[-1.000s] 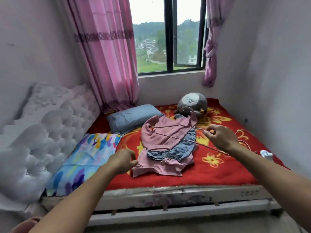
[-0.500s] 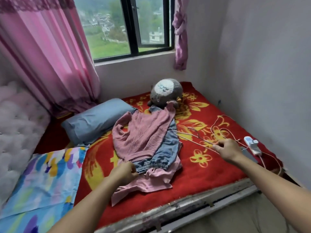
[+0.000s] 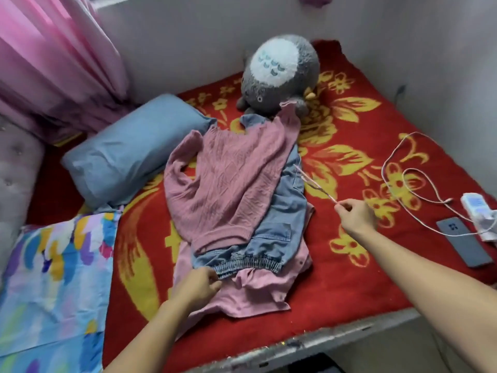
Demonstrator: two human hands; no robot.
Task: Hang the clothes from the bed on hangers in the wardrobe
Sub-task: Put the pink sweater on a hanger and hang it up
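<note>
A pile of clothes lies in the middle of the bed with its red flowered blanket [image 3: 349,278]. A pink knit sweater [image 3: 228,184] is on top, over denim trousers [image 3: 279,224] with an elastic waistband, and a pink shirt [image 3: 258,294] lies underneath. My left hand [image 3: 199,285] pinches the near edge of the pile, at the waistband and the pink shirt. My right hand [image 3: 356,218] holds one end of a thin pink wire hanger [image 3: 314,184], seen edge-on above the trousers' right side.
A grey plush toy [image 3: 279,76] sits at the far end. A blue pillow [image 3: 129,154] and a colourful pillow [image 3: 53,278] lie to the left. At the right are a white cable [image 3: 398,184], a charger [image 3: 478,208] and a phone [image 3: 462,240]. The bed's edge [image 3: 322,337] is near me.
The camera has tilted down and closer to the bed. My left hand reached the pile's near edge and closed on it. My right hand shifted left with the hanger.
</note>
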